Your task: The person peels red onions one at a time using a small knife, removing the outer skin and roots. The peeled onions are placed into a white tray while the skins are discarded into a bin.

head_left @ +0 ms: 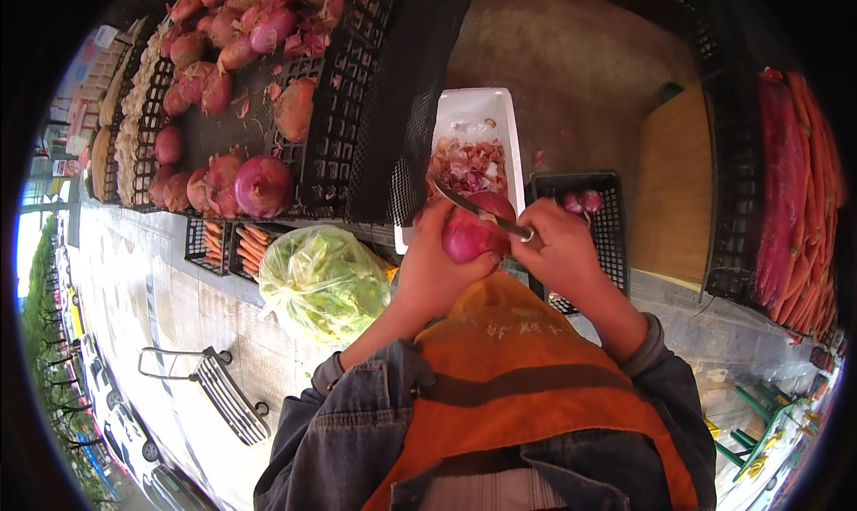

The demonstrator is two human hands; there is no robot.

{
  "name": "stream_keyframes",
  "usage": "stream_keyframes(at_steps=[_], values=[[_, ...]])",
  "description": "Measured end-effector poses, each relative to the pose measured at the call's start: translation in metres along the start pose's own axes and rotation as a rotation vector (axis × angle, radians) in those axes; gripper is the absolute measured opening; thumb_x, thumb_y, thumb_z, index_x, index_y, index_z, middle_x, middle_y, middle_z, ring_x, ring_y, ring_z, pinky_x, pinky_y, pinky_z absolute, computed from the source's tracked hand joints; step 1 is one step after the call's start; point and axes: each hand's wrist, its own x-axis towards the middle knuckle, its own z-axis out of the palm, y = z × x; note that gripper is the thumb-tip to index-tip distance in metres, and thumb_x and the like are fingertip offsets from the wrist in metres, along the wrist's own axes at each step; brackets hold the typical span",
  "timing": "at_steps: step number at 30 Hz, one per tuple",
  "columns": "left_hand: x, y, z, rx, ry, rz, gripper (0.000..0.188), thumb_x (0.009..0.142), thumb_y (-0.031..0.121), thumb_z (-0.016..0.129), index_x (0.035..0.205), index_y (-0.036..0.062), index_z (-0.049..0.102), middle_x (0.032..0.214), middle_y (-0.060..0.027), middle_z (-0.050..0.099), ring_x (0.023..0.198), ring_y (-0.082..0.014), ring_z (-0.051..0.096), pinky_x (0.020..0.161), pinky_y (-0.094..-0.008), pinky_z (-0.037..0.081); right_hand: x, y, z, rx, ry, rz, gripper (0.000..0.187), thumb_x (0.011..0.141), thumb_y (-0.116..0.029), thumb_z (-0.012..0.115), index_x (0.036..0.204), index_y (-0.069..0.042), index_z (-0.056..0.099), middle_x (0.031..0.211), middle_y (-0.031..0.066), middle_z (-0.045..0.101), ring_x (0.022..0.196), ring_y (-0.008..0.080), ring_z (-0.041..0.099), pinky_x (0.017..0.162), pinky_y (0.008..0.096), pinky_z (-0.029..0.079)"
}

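Observation:
A large red onion [464, 236] sits in my left hand [428, 265], whose fingers wrap round its left side and underside. My right hand [562, 243] grips the handle of a knife [473, 209]. The curved blade lies across the top of the onion, pointing up and to the left. Below the onion and just beyond it, a white foam box [511, 145] holds a heap of loose onion skins [473, 165]. Near my right hand stands a black plastic crate [614, 243] with a few small red onions [582, 201] in it.
Many red onions [263, 187] fill a black crate stand [326, 132] at the upper left. A clear bag of leafy greens [323, 283] rests beside my left forearm. Carrots [808, 207] are stacked at the far right, near a wooden board [669, 190]. A hand cart [223, 390] stands on the left.

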Motion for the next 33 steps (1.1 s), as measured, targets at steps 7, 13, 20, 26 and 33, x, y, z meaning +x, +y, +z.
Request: stream_keyframes(at_steps=[7, 13, 20, 26, 33], values=[[-0.007, -0.001, -0.001, -0.111, 0.064, 0.009, 0.078, 0.064, 0.025, 0.079, 0.130, 0.0016, 0.044, 0.120, -0.0201, 0.055, 0.111, -0.0316, 0.055, 0.093, -0.0376, 0.045, 0.004, -0.025, -0.028, 0.263, -0.218, 0.354, 0.026, 0.075, -0.023, 0.075, 0.085, -0.002, 0.063, 0.079, 0.0096, 0.063, 0.071, 0.0215, 0.064, 0.064, 0.0307, 0.049], [-0.012, 0.000, -0.002, -0.203, 0.061, -0.009, 0.075, 0.065, 0.022, 0.079, 0.130, 0.0034, 0.045, 0.119, -0.0185, 0.056, 0.110, -0.0290, 0.057, 0.093, -0.0368, 0.046, -0.007, -0.019, -0.018, 0.209, -0.185, 0.119, 0.019, 0.074, -0.014, 0.074, 0.086, -0.003, 0.063, 0.081, 0.0062, 0.060, 0.073, 0.0149, 0.061, 0.063, 0.0282, 0.047], [-0.003, -0.016, 0.010, -0.255, -0.001, 0.056, 0.073, 0.065, 0.021, 0.079, 0.127, 0.0028, 0.046, 0.118, -0.0168, 0.055, 0.108, -0.0268, 0.056, 0.093, -0.0358, 0.046, -0.007, -0.011, -0.027, 0.188, -0.198, -0.016, 0.016, 0.072, -0.010, 0.070, 0.082, -0.004, 0.060, 0.078, 0.0078, 0.058, 0.061, 0.0206, 0.058, 0.056, 0.0308, 0.047], [0.004, 0.005, 0.009, -0.323, -0.021, 0.088, 0.071, 0.065, 0.016, 0.079, 0.125, 0.0002, 0.045, 0.114, -0.0135, 0.056, 0.105, -0.0215, 0.056, 0.091, -0.0329, 0.046, -0.002, -0.005, -0.027, -0.038, -0.031, -0.147, 0.021, 0.065, -0.009, 0.070, 0.080, -0.004, 0.056, 0.078, 0.0110, 0.056, 0.067, 0.0305, 0.060, 0.058, 0.0399, 0.049], [0.022, -0.006, 0.014, -0.447, -0.083, 0.047, 0.073, 0.067, 0.004, 0.073, 0.132, 0.0018, 0.039, 0.115, -0.0102, 0.056, 0.105, -0.0190, 0.057, 0.091, -0.0311, 0.046, 0.016, 0.007, -0.025, -0.140, 0.144, -0.197, 0.019, 0.064, -0.006, 0.069, 0.080, -0.005, 0.057, 0.084, 0.0097, 0.060, 0.068, 0.0284, 0.062, 0.060, 0.0364, 0.050]])
